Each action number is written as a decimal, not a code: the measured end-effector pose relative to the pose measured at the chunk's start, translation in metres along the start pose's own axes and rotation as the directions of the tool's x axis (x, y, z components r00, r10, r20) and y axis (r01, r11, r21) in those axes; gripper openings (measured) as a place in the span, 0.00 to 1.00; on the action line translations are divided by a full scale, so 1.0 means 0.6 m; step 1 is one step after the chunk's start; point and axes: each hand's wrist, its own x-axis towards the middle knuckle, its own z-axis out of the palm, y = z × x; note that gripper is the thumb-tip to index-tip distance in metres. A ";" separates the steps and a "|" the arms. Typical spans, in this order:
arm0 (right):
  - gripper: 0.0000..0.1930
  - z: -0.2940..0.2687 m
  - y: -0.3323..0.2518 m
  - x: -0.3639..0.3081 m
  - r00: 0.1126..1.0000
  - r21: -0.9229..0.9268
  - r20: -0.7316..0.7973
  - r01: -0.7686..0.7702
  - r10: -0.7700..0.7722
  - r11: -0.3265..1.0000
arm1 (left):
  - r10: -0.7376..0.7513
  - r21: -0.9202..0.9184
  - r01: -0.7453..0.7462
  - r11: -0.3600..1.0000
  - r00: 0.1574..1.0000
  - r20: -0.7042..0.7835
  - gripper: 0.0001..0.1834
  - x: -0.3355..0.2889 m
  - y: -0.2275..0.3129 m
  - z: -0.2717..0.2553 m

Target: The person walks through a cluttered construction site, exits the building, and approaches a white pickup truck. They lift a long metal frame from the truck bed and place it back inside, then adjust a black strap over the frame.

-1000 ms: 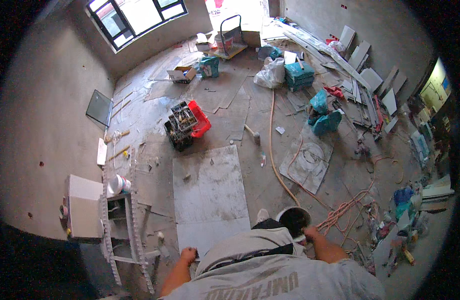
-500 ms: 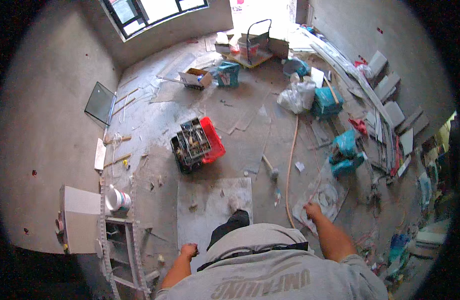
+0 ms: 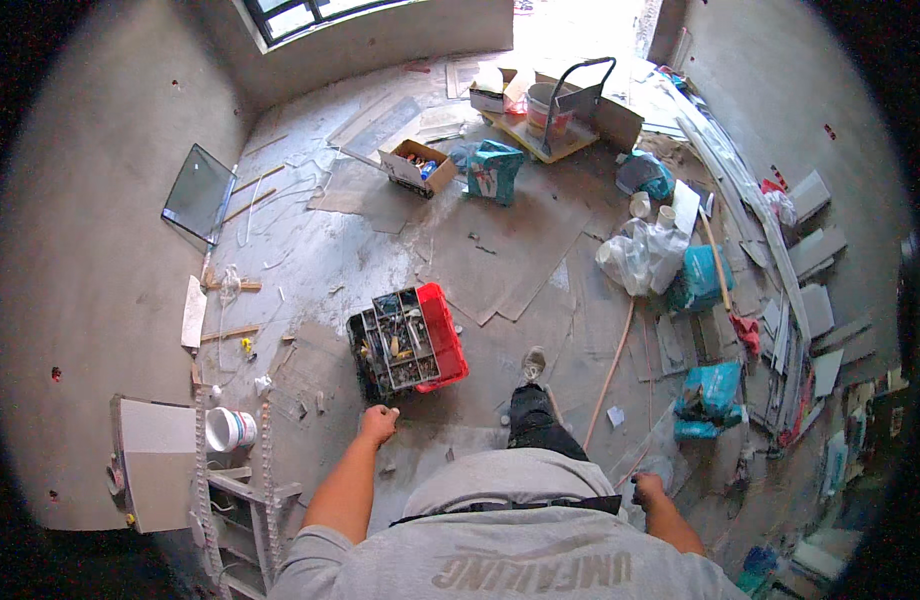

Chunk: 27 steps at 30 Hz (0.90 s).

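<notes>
My left hand (image 3: 380, 424) hangs loosely closed, with nothing visible in it, just on the near side of a toolbox. The black tray part of this toolbox (image 3: 364, 362) lies open, full of small tools and parts, with a red lid (image 3: 444, 340) on its right. My right hand (image 3: 648, 488) is low beside my right hip, its fingers curled. A small dark patch shows at its fingertips, but I cannot make out what it is. One leg in dark trousers (image 3: 533, 415) is stepped forward, the shoe to the right of the toolbox.
A ladder (image 3: 257, 520) and white bucket (image 3: 230, 429) stand at left. A hose (image 3: 614, 370) runs along the floor on the right, near teal bags (image 3: 708, 392). Boards and strips (image 3: 740, 190) line the right wall. A loaded trolley (image 3: 570, 135) stands at the back.
I have stepped forward, and the toolbox is now closer to my left hand. My left arm has swung ahead, while my right hand has drawn back toward my hip.
</notes>
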 end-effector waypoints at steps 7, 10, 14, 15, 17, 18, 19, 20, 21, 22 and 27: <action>0.19 0.109 -0.492 0.311 0.715 -0.785 0.619 0.569 -0.326 -0.243 | -0.091 -0.117 0.085 0.989 0.995 -0.049 0.20 0.185 0.190 0.018; 0.17 0.163 -0.776 0.360 0.647 -0.779 0.627 0.527 -0.434 -0.339 | -0.303 -0.124 0.333 0.935 0.929 0.211 0.15 0.197 0.246 -0.005; 0.20 0.261 -1.212 0.321 0.320 -0.727 0.617 0.581 -0.718 -0.366 | -0.403 -0.466 0.432 0.772 0.900 0.167 0.13 0.232 0.316 -0.057; 0.19 0.292 -1.309 0.288 0.497 -0.624 0.483 0.773 -0.720 0.115 | -0.416 -0.480 0.429 0.765 0.899 0.141 0.13 0.246 0.332 -0.068; 0.19 0.359 -1.465 0.216 0.739 -0.225 0.297 0.669 -0.604 0.708 | -0.427 -0.478 0.420 0.771 0.899 0.102 0.14 0.282 0.351 -0.081; 0.18 0.397 -1.522 0.190 0.757 -0.007 0.304 0.609 -0.579 0.793 | -0.422 -0.463 0.412 0.785 0.902 0.087 0.14 0.306 0.353 -0.082; 0.18 0.436 -1.568 0.174 0.754 -0.018 0.317 0.611 -0.575 0.792 | -0.414 -0.448 0.401 0.799 0.907 0.073 0.14 0.333 0.350 -0.080; 0.19 0.478 -1.603 0.169 0.734 -0.006 0.335 0.629 -0.591 0.778 | -0.429 -0.420 0.412 0.808 0.901 0.058 0.15 0.365 0.344 -0.078; 0.19 0.521 -1.630 0.173 0.718 0.001 0.276 0.665 -0.639 0.747 | -0.392 -0.345 0.386 0.856 0.918 0.053 0.16 0.402 0.336 -0.077; 0.21 0.562 -1.649 0.181 0.721 -0.090 0.325 0.668 -0.612 0.739 | -0.336 -0.192 0.335 0.923 0.942 0.028 0.18 0.442 0.328 -0.080; 0.20 0.667 -1.669 0.240 0.676 -0.468 0.481 0.736 -0.558 0.489 | -0.235 0.012 0.235 0.972 0.969 0.070 0.22 0.663 0.361 -0.207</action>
